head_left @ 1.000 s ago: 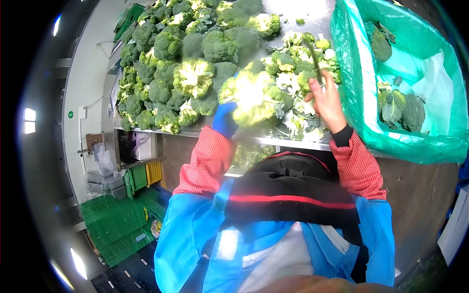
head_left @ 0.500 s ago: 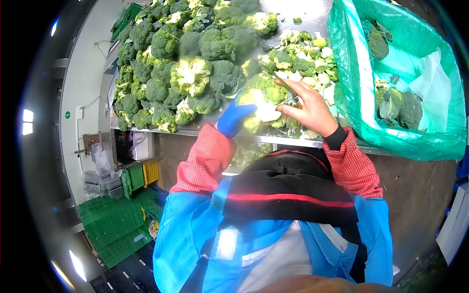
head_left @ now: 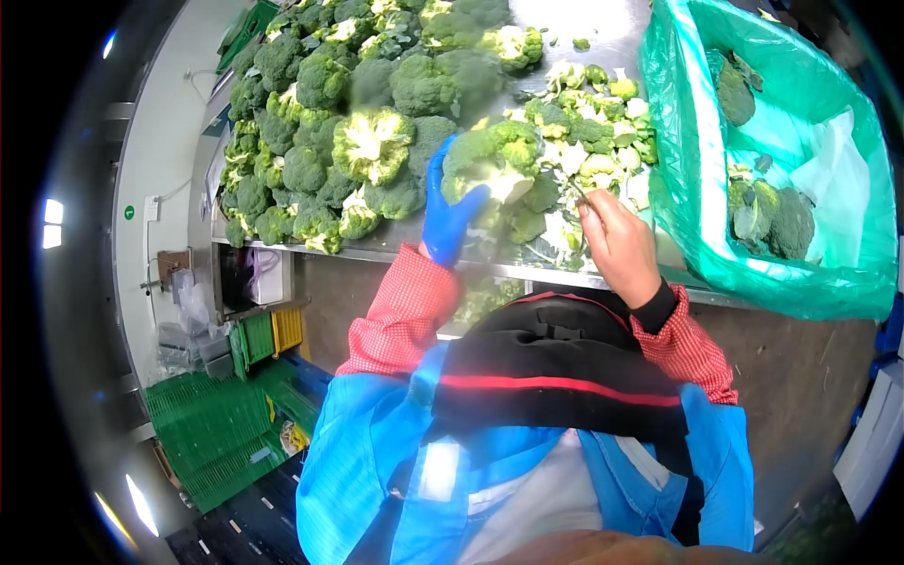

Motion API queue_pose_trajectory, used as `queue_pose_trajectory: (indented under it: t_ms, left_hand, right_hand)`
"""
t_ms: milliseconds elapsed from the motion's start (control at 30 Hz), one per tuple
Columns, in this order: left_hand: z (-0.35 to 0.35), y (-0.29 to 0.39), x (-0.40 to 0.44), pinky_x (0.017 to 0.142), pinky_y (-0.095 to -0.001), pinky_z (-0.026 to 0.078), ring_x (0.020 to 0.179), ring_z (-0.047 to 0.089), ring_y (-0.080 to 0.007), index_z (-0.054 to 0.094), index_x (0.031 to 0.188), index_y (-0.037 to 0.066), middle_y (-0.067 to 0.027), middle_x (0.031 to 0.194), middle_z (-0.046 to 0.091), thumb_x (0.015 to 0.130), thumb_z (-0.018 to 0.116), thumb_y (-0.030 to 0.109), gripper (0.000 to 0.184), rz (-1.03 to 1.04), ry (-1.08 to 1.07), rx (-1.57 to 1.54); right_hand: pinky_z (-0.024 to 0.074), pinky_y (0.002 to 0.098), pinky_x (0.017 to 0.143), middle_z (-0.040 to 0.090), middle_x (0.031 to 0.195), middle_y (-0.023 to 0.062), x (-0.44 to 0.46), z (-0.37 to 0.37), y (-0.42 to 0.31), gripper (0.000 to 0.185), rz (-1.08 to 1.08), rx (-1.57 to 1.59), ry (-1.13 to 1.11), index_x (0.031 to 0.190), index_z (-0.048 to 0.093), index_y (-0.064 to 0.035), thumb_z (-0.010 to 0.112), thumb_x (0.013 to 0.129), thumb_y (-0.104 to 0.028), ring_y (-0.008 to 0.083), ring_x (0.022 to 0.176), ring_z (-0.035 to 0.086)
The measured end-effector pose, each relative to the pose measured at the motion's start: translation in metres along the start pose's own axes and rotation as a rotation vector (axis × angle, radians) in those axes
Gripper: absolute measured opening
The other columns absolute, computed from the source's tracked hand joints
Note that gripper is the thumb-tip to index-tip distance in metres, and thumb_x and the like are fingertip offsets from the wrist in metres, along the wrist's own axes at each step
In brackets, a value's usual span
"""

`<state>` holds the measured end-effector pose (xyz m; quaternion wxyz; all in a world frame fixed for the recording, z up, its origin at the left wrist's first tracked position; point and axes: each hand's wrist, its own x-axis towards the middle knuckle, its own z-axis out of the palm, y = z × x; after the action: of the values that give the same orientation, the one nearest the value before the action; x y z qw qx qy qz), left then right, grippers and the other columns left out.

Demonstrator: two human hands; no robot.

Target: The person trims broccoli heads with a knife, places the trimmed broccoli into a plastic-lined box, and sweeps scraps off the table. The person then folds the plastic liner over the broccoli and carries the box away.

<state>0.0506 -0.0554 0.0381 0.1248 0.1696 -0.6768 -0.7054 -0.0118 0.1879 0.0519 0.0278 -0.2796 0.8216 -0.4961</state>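
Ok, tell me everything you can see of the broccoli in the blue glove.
The broccoli is rounded, green with yellowish patches, its pale stem showing at the lower right. Partly blurred, it is held tilted above the table by the gloved left hand, thumb and fingers against its left side.

This looks like a vegetable packing or trimming room, a workplace rather than a home kitchen. A metal counter (head_left: 574, 17) carries a great heap of broccoli heads (head_left: 303, 169) beside a pile of cut pieces (head_left: 603, 132), far more than a household would use. A large container lined with green plastic (head_left: 680, 169) stands at the right. Green plastic crates (head_left: 212, 443), bright strip lights (head_left: 143, 507) and checked protective sleeves (head_left: 400, 306) also suggest industrial food work.
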Motion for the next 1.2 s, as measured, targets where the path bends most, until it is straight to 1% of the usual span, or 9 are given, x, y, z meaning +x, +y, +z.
queue_pose_trajectory:
  t_ms: [200,333,433,500,533,667,900,1033,1200]
  left_hand:
    - [-0.008,-0.013,0.003,0.089,-0.0303,0.051,0.103,0.059,-0.0210,0.023,0.147,0.004,-0.0132,0.121,0.055,0.083,0.070,0.012,0.079,-0.106,0.029,-0.196]
    - [-0.025,0.024,0.007,0.095,-0.0355,0.047,0.111,0.057,-0.0234,0.024,0.146,0.002,-0.0107,0.126,0.055,0.085,0.069,0.015,0.078,-0.161,-0.008,-0.459]
    - [-0.079,0.030,0.011,0.095,-0.0379,0.048,0.118,0.055,-0.0241,0.044,0.136,0.002,-0.0149,0.129,0.054,0.086,0.066,0.019,0.057,0.186,0.250,0.356]
    - [-0.130,0.041,0.026,0.092,-0.0341,0.050,0.117,0.054,-0.0265,0.043,0.137,0.001,-0.0164,0.133,0.050,0.076,0.074,0.012,0.070,0.240,0.177,-0.095]
    - [-0.142,0.072,0.043,0.093,-0.0319,0.051,0.116,0.055,-0.0269,0.043,0.135,-0.001,-0.0175,0.132,0.051,0.068,0.080,0.001,0.076,-0.068,0.138,-0.981]
    - [-0.232,0.092,0.082,0.088,-0.0632,0.047,0.110,0.059,-0.0350,0.052,0.126,0.015,-0.0120,0.120,0.060,0.088,0.060,0.043,0.048,0.011,0.534,-0.701]
    - [-0.374,0.105,0.157,0.108,-0.0597,0.029,0.142,0.020,-0.0403,0.018,0.152,0.017,-0.0103,0.159,0.012,0.081,0.063,0.062,0.096,0.129,0.750,-0.508]
    - [-0.378,0.072,0.159,0.103,-0.0689,0.021,0.141,0.020,-0.0405,0.004,0.153,0.032,-0.0046,0.160,0.012,0.080,0.061,0.066,0.100,0.043,0.750,-0.116]
    - [-0.324,0.047,0.146,0.111,-0.0380,0.029,0.137,0.035,-0.0291,0.027,0.147,-0.002,-0.0197,0.150,0.035,0.088,0.062,0.051,0.087,0.127,0.790,0.049]
  right_hand:
    - [0.0440,0.0355,0.056,0.059,0.074,0.0118,-0.012,0.012,0.019,0.012,0.121,0.176,-0.069,0.099,0.059,-0.0055,0.052,0.095,-0.015,0.0284,0.061,0.057]
    - [0.0348,0.0253,0.052,0.046,0.066,-0.0028,-0.012,0.019,0.031,0.018,0.316,0.407,-0.106,0.096,0.059,-0.0014,0.048,0.098,-0.016,0.0061,0.060,0.041]
    - [0.0323,0.0243,0.051,0.045,0.065,-0.0035,-0.014,0.022,0.020,0.017,0.305,0.399,-0.177,0.093,0.058,-0.0027,0.049,0.097,-0.016,0.0053,0.058,0.038]
    - [0.0335,0.0244,0.053,0.045,0.066,-0.0032,-0.018,0.031,0.023,0.016,0.229,0.327,-0.195,0.094,0.058,-0.0024,0.049,0.096,-0.015,0.0057,0.060,0.040]
    - [0.0374,0.0259,0.057,0.050,0.070,-0.0006,-0.019,0.035,0.024,0.017,0.210,0.299,-0.205,0.096,0.058,-0.0011,0.050,0.096,-0.016,0.0083,0.064,0.044]
    - [0.0424,0.0305,0.062,0.058,0.074,0.0070,-0.024,0.049,0.026,0.019,0.197,0.239,-0.257,0.097,0.058,0.0005,0.053,0.096,-0.017,0.0138,0.068,0.051]
    - [0.0444,0.0329,0.063,0.059,0.074,0.0117,-0.026,0.056,0.016,0.017,0.208,0.224,-0.246,0.096,0.058,-0.0001,0.054,0.094,-0.016,0.0205,0.065,0.055]
    - [0.0460,0.0355,0.073,0.062,0.084,0.0169,-0.028,0.055,0.012,0.025,0.269,0.178,-0.318,0.107,0.059,0.0019,0.055,0.093,-0.019,0.0234,0.077,0.058]
    - [0.0462,0.0364,0.070,0.062,0.081,0.0180,-0.036,0.047,0.022,0.024,0.296,0.129,-0.386,0.103,0.059,0.0014,0.056,0.092,-0.020,0.0301,0.073,0.058]
